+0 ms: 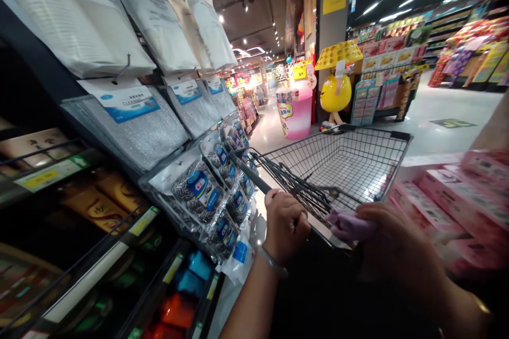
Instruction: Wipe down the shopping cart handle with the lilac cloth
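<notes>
Supermarket aisle, tiled floor [413, 108], head view, clock taken from picture centre. Shopping cart [350, 161] at 3 o'clock, wire mesh, handle [256, 176] running from centre toward 5. Left hand [285, 225] at 5 o'clock: fist closed around handle, band [274, 265] on wrist. Right hand [401, 246] at 4: fingers curled on lilac bundle [350, 225] at the handle; blurred, can't tell if it also grips the bar. Scourer packs [201, 188] at 8, just beside the handle's far end. Pink boxes [449, 206] stacked between 3 and 4. Pink bucket display [298, 119] and yellow figure [335, 92] at 2, beyond cart.
</notes>
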`<state>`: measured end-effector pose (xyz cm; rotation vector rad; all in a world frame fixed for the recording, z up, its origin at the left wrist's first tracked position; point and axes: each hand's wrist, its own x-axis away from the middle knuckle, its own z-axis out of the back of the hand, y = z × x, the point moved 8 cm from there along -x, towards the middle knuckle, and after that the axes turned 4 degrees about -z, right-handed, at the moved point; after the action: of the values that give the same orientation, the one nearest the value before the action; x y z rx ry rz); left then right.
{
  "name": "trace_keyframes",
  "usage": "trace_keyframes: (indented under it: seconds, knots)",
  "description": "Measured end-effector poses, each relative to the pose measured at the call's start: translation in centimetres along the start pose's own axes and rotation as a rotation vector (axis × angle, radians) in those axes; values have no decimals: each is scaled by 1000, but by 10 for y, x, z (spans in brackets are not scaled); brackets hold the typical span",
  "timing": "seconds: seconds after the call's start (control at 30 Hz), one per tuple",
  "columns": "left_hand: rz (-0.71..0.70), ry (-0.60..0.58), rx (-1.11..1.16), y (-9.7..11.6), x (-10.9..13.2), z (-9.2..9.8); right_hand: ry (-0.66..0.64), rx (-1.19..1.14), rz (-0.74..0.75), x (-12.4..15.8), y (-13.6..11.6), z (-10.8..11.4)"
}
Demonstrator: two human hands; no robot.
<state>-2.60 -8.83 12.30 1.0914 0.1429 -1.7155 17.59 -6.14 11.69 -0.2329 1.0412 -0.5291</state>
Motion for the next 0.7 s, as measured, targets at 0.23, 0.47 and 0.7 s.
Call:
trace_keyframes:
  seconds: [0.23, 0.47, 0.7]
  knots:
    - [276, -77, 43, 25, 33, 3, 141, 78, 47, 23, -28, -7]
    - [300, -61, 87, 4, 34, 13, 120, 7, 76, 14, -41, -26]
    - [288, -115, 118, -13, 28, 16, 108, 3, 13, 6, -37, -43]
